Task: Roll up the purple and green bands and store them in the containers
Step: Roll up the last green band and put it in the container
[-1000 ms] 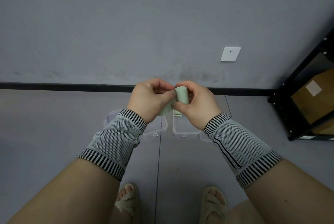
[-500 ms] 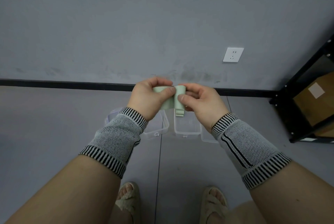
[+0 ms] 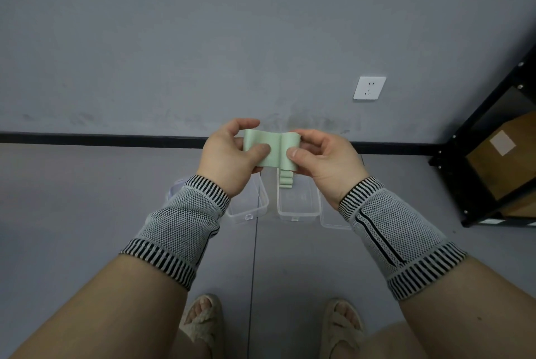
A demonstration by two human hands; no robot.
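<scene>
Rolling is under way: the left hand and right hand each pinch the green band above the clear containers, next needing tighter winding.

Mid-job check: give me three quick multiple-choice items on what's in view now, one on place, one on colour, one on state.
1. Where are the rolled green bands already stored?
A. right clear container
B. black shelf
C. bare floor

2. What colour is the band being held?
A. purple
B. pale green
C. white

3. What state is that band in?
A. fully rolled
B. partly rolled
C. flat on the floor

Key: 1 A, rolls lie inside the right clear container. 2 B, the strip is pale green. 3 B, the right hand pinches the roll and the left hand the flat tail.
</scene>
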